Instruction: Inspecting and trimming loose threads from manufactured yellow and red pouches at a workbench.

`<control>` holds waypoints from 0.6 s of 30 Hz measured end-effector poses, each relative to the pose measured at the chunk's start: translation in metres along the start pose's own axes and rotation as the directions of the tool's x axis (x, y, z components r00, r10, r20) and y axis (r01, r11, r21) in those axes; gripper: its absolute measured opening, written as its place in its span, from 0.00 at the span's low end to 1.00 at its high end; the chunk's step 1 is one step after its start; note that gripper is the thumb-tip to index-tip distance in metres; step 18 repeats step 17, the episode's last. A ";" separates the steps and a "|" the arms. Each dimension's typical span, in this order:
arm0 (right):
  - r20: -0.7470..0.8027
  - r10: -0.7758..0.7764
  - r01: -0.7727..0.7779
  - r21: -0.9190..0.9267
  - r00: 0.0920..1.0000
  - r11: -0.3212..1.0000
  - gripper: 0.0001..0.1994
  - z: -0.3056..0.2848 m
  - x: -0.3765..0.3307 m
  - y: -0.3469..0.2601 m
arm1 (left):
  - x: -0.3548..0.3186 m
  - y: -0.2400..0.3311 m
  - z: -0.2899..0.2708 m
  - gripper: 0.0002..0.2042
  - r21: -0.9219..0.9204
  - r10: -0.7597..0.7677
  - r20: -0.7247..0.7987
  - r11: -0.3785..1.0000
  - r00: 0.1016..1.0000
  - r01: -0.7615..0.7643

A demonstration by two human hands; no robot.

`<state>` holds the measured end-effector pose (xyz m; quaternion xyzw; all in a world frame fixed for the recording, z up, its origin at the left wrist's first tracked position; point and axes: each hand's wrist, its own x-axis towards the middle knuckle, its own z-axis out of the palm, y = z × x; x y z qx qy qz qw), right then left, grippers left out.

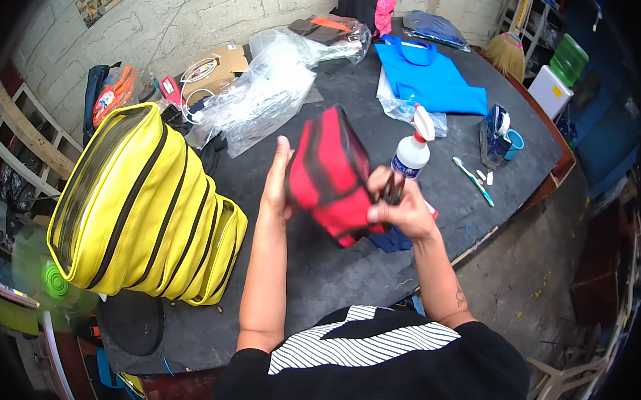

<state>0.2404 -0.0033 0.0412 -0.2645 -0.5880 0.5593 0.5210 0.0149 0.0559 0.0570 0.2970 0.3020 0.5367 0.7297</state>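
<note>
A red box-shaped bag point(319, 153) with black trim and zipper is tilted in front of me, smeared by motion. My left hand point(277, 177) lies along its left side, fingers stretched and thumb up. At the lower right corner my right hand point(404, 204) pinches the bag between thumb and fingers. A dark looped thing point(391, 189), perhaps small scissors, also sits in that hand; its exact kind is unclear. Just beyond the right hand stands a white spray bottle point(412, 152). Dark blue cloth point(391, 240) lies partly hidden beneath the bag and hand.
Yellow bags point(144, 216) stand nested in a row on the left of the black table point(325, 279). Clear plastic wrap point(257, 105) and a blue tote bag point(437, 81) lie farther back. A toothbrush point(474, 181) and a blue cup point(515, 143) are at the right.
</note>
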 end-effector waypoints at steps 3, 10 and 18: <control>0.269 -0.070 0.064 0.030 0.961 0.998 0.23 -0.003 -0.002 0.011 | -0.009 -0.005 -0.006 0.15 -0.007 0.004 0.110 1.000 0.994 -0.004; -0.258 -0.093 0.158 0.243 0.962 0.957 0.26 0.009 0.020 -0.001 | -0.029 -0.022 0.015 0.11 0.424 0.392 0.328 0.752 0.859 -0.505; -0.217 -0.122 0.172 0.228 0.969 0.958 0.28 -0.017 0.022 0.004 | -0.038 -0.021 0.019 0.23 0.608 0.476 0.554 0.329 0.683 -0.723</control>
